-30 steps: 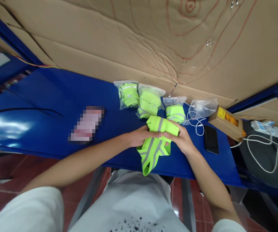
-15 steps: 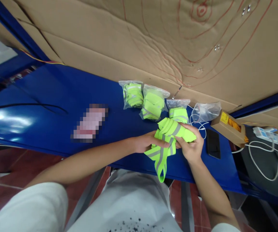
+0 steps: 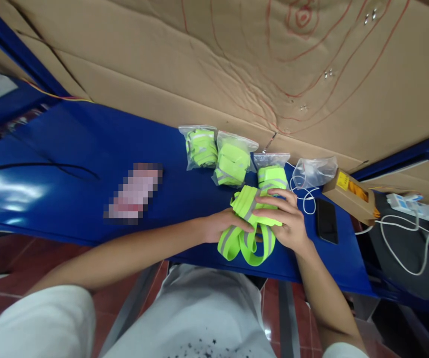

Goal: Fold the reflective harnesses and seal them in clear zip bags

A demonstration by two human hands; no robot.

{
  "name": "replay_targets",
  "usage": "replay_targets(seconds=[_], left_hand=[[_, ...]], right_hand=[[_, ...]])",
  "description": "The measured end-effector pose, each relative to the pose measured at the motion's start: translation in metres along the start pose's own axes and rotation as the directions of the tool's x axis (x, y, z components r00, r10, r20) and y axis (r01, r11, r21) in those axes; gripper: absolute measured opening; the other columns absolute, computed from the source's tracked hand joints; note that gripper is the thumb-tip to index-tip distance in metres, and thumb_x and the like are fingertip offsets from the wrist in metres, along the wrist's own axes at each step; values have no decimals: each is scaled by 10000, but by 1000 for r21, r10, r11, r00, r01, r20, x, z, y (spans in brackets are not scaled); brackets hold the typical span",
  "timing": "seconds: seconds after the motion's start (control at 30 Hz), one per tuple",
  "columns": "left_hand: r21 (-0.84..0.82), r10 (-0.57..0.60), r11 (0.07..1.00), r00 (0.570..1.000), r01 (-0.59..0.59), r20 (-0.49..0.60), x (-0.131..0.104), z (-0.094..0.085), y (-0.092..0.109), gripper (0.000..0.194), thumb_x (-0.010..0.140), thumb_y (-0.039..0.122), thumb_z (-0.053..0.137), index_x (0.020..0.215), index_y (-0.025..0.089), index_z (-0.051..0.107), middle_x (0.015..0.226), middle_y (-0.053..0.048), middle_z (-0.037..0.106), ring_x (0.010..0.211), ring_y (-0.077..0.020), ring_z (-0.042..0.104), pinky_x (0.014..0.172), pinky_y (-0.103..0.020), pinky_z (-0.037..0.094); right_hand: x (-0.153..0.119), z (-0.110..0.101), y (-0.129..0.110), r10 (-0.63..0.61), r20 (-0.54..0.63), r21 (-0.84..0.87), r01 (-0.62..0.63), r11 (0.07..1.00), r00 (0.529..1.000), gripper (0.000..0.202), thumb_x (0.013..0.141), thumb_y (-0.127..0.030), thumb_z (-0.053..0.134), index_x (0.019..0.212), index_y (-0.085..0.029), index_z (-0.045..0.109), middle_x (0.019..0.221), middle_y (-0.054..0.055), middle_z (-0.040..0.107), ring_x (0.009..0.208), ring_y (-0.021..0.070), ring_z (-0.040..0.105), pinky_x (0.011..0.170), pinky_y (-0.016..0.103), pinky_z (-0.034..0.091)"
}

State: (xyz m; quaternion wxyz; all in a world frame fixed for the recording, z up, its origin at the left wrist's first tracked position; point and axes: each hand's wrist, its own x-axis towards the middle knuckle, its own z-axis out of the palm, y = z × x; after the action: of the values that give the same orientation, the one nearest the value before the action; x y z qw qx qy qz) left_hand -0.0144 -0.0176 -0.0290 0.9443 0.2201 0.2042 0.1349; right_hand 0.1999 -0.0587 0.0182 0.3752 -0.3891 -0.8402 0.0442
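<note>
left hand (image 3: 222, 226) closed grip on folded neon-yellow reflective strap bundle (image 3: 249, 226) | right hand (image 3: 287, 221) fingers wrapped over bundle's top | bundle just above glossy blue bench (image 3: 68, 174) front edge | three clear bagged bundles (image 3: 232, 159) behind

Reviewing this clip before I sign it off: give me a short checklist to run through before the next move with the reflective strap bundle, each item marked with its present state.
1. Both hands on the strap: ok. The left hand and right hand each have a grip on the neon reflective strap.
2. Bundle fully gathered: not ok. Two loops hang loose below the hands, over the edge of the blue table.
3. Empty clear bag within sight: ok, it lies beside the three filled bags.
4. Bag mouth open: cannot tell.
5. Phone and white cable apart from the strap: ok, both lie to the right of the hands.
</note>
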Motion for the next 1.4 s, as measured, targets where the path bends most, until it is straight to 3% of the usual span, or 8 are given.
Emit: replay_targets(seconds=[0.13, 0.4, 0.63, 0.93, 1.1, 1.17, 1.27, 1.4], left_hand=[[33, 33, 999, 997, -31, -65, 2, 5, -5, 461, 584, 82, 928, 1016, 118, 771, 935, -100, 799, 787, -226, 764, 786, -335, 606], [62, 238, 971, 962, -231, -136, 4, 12, -9, 586, 564, 112, 971, 1108, 160, 757, 1077, -83, 784, 955, -218, 745, 897, -335, 577], [156, 153, 981, 956, -116, -252, 3, 9, -1, 423, 506, 36, 834, 914, 125, 769, 800, -53, 773, 708, -208, 721, 687, -303, 570], [53, 114, 992, 993, -115, 12, -9, 7, 18, 487, 506, 127, 968, 960, 119, 791, 883, -76, 798, 733, -201, 735, 728, -302, 596], [-31, 138, 990, 990, -138, 4, -8, 9, 17, 426, 675, 247, 954, 1045, 137, 774, 948, -99, 805, 824, -224, 768, 801, -311, 605], [-5, 106, 994, 994, -106, -6, -7, 7, 18, 403, 704, 250, 931, 1056, 134, 772, 962, -110, 806, 817, -230, 771, 780, -310, 612], [85, 101, 992, 994, -97, -45, -6, 2, 20, 414, 644, 236, 955, 998, 116, 776, 934, -121, 803, 758, -228, 759, 719, -306, 613], [258, 159, 956, 986, -143, -42, -5, 0, 19, 431, 577, 187, 985, 950, 121, 778, 912, -104, 798, 747, -213, 743, 718, -304, 607]], right_hand=[[-1, 5, 3, 54, 15, 126, -56, 990, 998, 296, 960, -206, 609, 1132, -361, 793, 1245, 3, 765, 1239, 280, 629, 1035, 504, 531], [-6, 44, -9, 180, -161, 170, -153, 973, 970, 252, 947, -225, 619, 1089, -334, 797, 1209, 46, 772, 1175, 291, 670, 988, 527, 572], [-4, 24, 4, 155, -186, 185, -120, 975, 970, 397, 872, -122, 727, 1190, -356, 759, 1237, 27, 759, 1165, 283, 662, 1008, 522, 550], [-8, 22, 8, 5, -92, 47, 0, 999, 996, 537, 900, -74, 492, 1206, -418, 769, 1340, -31, 712, 1327, 293, 583, 1081, 533, 534], [-2, 3, 12, 62, 170, 198, -96, 976, 984, 594, 921, -55, 423, 1339, -367, 708, 1582, -32, 532, 1551, 289, 384, 1252, 593, 373], [0, -8, 15, 92, 315, 311, -195, 930, 944, 463, 974, -172, 502, 1349, -352, 705, 1644, -18, 451, 1592, 305, 307, 1286, 595, 312], [1, -16, 19, 256, 273, 504, -365, 783, 927, 487, 965, -470, 637, 1438, -352, 630, 1690, 14, 375, 1586, 321, 320, 1275, 559, 338], [-1, 1, 19, 548, 295, 605, -596, 527, 783, 695, 847, -566, 783, 1466, -308, 595, 1479, 82, 632, 1345, 294, 622, 1089, 446, 550]])
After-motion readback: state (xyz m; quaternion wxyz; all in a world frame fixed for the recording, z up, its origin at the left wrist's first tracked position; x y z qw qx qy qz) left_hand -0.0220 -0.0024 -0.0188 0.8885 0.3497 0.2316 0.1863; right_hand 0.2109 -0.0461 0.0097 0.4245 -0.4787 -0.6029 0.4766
